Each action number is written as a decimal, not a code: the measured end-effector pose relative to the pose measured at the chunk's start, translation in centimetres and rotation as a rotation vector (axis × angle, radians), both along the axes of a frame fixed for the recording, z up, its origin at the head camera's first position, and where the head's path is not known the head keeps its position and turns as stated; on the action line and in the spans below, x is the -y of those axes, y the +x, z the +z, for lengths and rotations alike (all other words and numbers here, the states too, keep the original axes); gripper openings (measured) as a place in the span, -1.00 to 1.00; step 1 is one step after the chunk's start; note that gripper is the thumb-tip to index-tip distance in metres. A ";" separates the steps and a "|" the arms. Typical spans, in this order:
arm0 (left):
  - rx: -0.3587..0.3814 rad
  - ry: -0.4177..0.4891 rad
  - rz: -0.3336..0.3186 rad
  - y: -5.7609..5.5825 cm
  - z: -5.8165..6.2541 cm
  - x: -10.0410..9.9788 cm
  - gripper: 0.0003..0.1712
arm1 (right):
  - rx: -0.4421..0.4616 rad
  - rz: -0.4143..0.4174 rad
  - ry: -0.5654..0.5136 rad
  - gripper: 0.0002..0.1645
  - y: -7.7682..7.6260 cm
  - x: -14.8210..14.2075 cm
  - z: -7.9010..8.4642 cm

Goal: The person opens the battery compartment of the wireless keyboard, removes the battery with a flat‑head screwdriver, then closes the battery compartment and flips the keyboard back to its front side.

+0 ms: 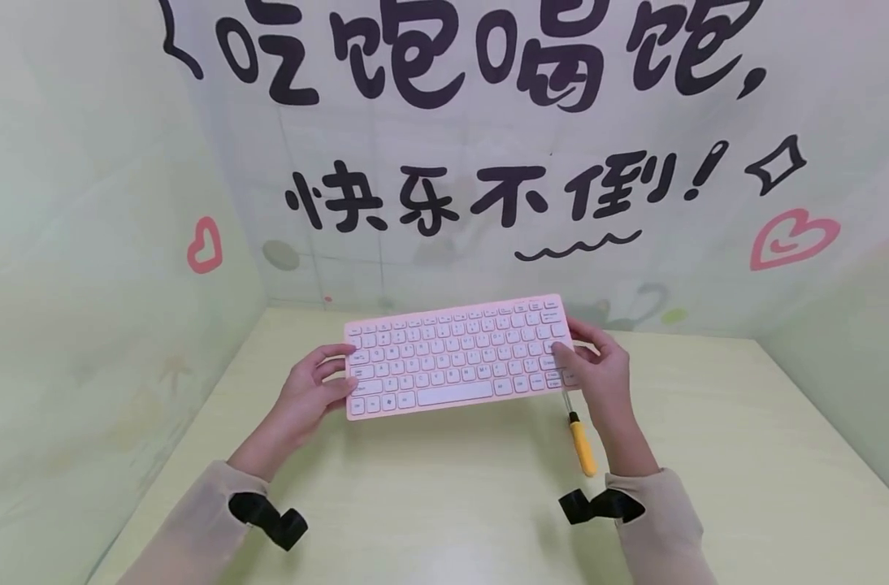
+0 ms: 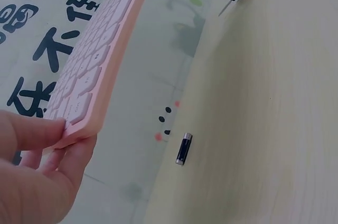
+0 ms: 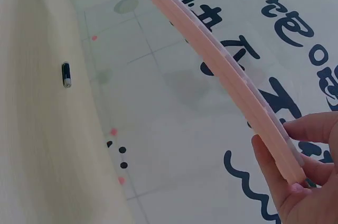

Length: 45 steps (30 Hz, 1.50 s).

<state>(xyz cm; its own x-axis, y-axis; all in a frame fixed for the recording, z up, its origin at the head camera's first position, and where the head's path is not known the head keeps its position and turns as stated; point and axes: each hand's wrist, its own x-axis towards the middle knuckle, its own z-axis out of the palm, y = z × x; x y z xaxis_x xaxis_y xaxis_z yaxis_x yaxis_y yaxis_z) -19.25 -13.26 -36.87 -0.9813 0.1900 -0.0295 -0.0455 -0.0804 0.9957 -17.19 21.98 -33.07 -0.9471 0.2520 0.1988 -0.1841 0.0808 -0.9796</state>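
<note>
A pink keyboard (image 1: 455, 357) with white keys is held up above the table, its key side towards the head camera and its right end slightly higher. My left hand (image 1: 305, 394) pinches the keyboard's left end, thumb on the key side and fingers behind. At the other end my right hand (image 1: 604, 370) grips the right edge in the same way. A screwdriver (image 1: 583, 445) with a yellow handle lies on the table below the right hand, its tip hidden by the keyboard in the head view. The wrist views show a small dark battery (image 2: 184, 149) lying on the table.
The pale wooden table (image 1: 444, 504) meets a printed cloth wall (image 1: 415, 268) at the back, with cloth sides left and right. Black camera mounts (image 1: 269, 520) sit on both wrists. The keyboard hides the battery from the head view.
</note>
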 end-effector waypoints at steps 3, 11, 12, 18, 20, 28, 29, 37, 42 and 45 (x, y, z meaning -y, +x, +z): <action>-0.012 -0.061 -0.019 -0.2 0.2 0.3 -0.46 | 0.082 0.027 0.118 -0.41 -0.2 -0.5 -0.5; 0.004 -0.273 -0.029 -0.4 -0.1 0.6 -0.47 | 0.318 0.135 0.344 -0.25 -0.6 -1.3 -2.9; 0.010 -0.290 -0.034 -0.4 -0.3 0.6 -0.47 | 0.340 0.143 0.352 -0.25 -0.6 -1.4 -3.2; 0.038 -0.350 -0.057 -0.3 -1.5 0.8 -0.50 | 0.396 0.175 0.356 -0.25 -0.4 -1.1 -5.2; 0.046 -0.367 -0.056 -0.3 -2.0 0.8 -0.50 | 0.408 0.182 0.348 -0.25 -0.3 -1.0 -5.8; 0.046 -0.437 -0.041 -0.5 -3.7 0.2 -0.54 | 0.464 0.171 0.370 -0.29 0.4 -1.1 -7.4; 0.045 -0.450 -0.035 -0.5 -3.9 0.2 -0.54 | 0.468 0.173 0.376 -0.29 0.5 -1.0 -7.5; 0.033 -0.624 0.008 -0.2 -5.6 -0.3 -0.55 | 0.472 0.175 0.434 -0.35 0.7 -0.6 -8.7; 0.049 -0.627 0.027 -0.2 -6.1 -0.5 -0.54 | 0.483 0.170 0.435 -0.34 0.7 -0.3 -8.9; 0.053 -0.624 0.029 -0.4 -6.3 -0.5 -0.54 | 0.492 0.164 0.449 -0.35 0.6 -0.3 -9.0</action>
